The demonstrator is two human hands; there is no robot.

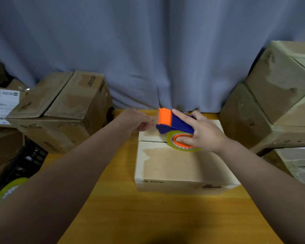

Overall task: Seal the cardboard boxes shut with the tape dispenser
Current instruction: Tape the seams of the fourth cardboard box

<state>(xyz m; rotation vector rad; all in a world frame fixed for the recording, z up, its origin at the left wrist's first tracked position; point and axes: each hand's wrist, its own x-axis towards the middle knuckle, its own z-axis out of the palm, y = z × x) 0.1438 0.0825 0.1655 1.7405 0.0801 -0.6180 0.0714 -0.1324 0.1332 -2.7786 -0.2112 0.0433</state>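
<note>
Head view: the right hand point(204, 134) grips the dispenser point(173, 123). Its fingers lie over the blue frame, the index finger stretches toward the orange roller end, and the thumb presses at the orange hub of the tape roll point(171, 142). The dispenser sits on the far part of the box point(180, 166), with the roll resting right at the seam between the closed flaps.

The left hand point(137, 120) is at the box's far left corner, just beside the orange end, with its fingers curled toward it. It is blurred, and I cannot tell whether it pinches any tape.

The box stands on a yellow wooden table point(148, 217), with "PICO" printed on its near side. A blue-grey curtain point(148, 50) hangs behind. Worn cartons point(63, 111) are piled at the left, one bearing a white label point(5, 104), and a taller stack point(275, 103) leans at the right. A black crate point(30, 159) stands low on the left, near a spare roll point(9, 191).
</note>
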